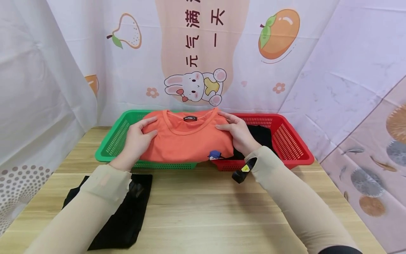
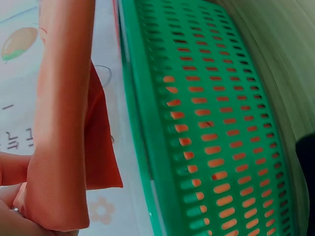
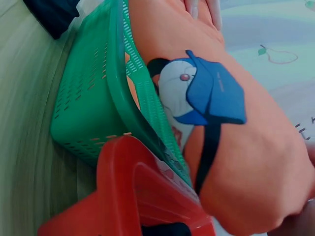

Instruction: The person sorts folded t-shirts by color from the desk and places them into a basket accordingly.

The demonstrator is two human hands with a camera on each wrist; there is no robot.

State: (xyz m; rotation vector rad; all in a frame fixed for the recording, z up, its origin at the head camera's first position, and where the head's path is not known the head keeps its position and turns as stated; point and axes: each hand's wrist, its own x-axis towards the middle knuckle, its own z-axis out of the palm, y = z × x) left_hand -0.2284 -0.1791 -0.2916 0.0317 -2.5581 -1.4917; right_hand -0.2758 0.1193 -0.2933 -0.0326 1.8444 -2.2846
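A folded orange T-shirt (image 1: 190, 146), with a round neckline and a dark neck label, is held up over the green basket (image 1: 104, 148). My left hand (image 1: 137, 141) pinches its left edge, thumb on the front. On the opposite side my right hand (image 1: 240, 134) grips the shirt near the shoulder, fingers partly hidden behind it. A blue-capped cartoon print (image 3: 211, 93) shows on the shirt's front in the right wrist view. In the left wrist view, orange cloth (image 2: 224, 188) shows through the holes of the green basket.
A red basket (image 1: 299, 151) stands right of the green one, with black cloth (image 1: 260, 135) inside. Folded black cloth (image 1: 127, 222) lies at the left of the wooden table (image 1: 196, 211). Behind the baskets hangs a printed curtain (image 1: 133, 77).
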